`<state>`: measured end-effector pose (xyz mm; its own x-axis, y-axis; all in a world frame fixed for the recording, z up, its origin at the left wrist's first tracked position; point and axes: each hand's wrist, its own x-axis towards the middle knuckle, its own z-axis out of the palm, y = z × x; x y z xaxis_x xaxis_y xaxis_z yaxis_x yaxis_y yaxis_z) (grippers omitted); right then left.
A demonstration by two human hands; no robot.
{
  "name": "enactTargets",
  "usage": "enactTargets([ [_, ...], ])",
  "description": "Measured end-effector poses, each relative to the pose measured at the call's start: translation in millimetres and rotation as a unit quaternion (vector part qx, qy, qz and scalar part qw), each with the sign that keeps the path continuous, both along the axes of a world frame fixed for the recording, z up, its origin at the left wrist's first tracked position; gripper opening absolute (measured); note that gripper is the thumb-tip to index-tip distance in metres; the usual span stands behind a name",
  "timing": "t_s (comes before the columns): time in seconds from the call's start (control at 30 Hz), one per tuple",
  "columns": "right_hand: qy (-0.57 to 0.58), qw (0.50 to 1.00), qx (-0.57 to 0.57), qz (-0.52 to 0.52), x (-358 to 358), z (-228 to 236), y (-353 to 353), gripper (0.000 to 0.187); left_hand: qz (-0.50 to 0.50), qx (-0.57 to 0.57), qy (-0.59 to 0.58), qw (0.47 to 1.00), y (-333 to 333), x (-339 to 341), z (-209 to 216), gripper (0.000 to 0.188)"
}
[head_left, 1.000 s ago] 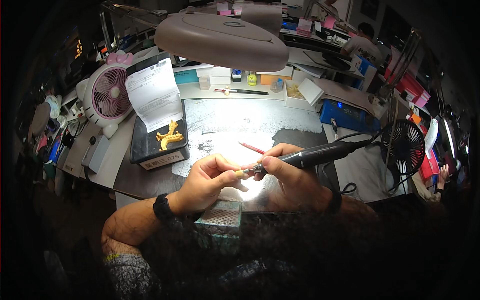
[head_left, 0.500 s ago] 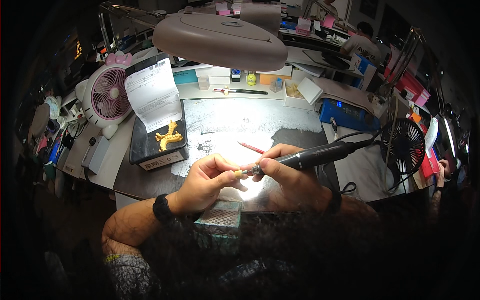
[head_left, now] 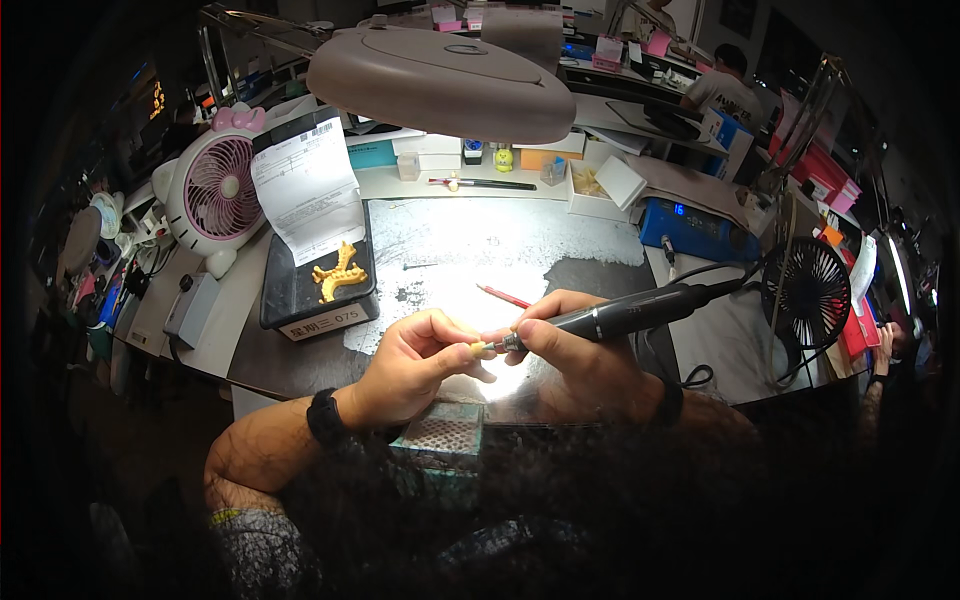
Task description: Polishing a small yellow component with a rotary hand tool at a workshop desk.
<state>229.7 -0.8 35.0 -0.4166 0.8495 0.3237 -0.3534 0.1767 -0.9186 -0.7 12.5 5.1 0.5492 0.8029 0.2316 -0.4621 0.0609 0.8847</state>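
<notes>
My left hand pinches a small yellowish piece between thumb and fingertips; its exact kind is too small to make out. My right hand is closed around a black rotary handpiece, whose cable leads off to the right. The handpiece's tip meets the small piece, or comes very close to it, in front of my chest. Beyond my hands a red pencil-like stick lies on the brightly lit worktop. Yellow dental models rest in a black tray to the left, with a printed sheet standing in it.
A lamp head hangs over the bench. Pink-and-white fan at left, black fan at right. A blue control box and a white open box stand at the back right. Below my hands is a perforated grille. Other people sit farther off.
Both hands keep nearly the same place and the same hold. The whole view has shifted very slightly.
</notes>
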Motion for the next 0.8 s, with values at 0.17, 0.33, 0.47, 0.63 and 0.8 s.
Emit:
enactTargets([
  [0.17,-0.015,1.0,0.004,-0.008,0.5,-1.5,-0.2,0.012,-0.002,0.002,-0.007,1.0,0.0,0.6,-0.5,0.004],
  [0.33,-0.001,1.0,0.003,-0.003,-0.3,-2.3,0.3,0.011,-0.001,0.001,-0.008,1.0,-0.2,0.4,-0.8,0.004],
  [0.47,-0.003,1.0,0.001,0.001,0.0,-1.2,-0.3,0.011,-0.001,0.008,-0.009,1.0,0.0,0.5,-1.9,0.004],
  [0.63,0.015,1.0,-0.007,-0.008,0.7,-2.6,1.6,0.011,-0.001,-0.001,-0.004,1.0,-0.7,0.6,1.0,0.006],
  [0.8,0.006,1.0,0.007,-0.009,0.2,-0.1,-1.0,0.011,-0.001,0.002,-0.005,1.0,0.9,-1.2,-3.0,0.011],
])
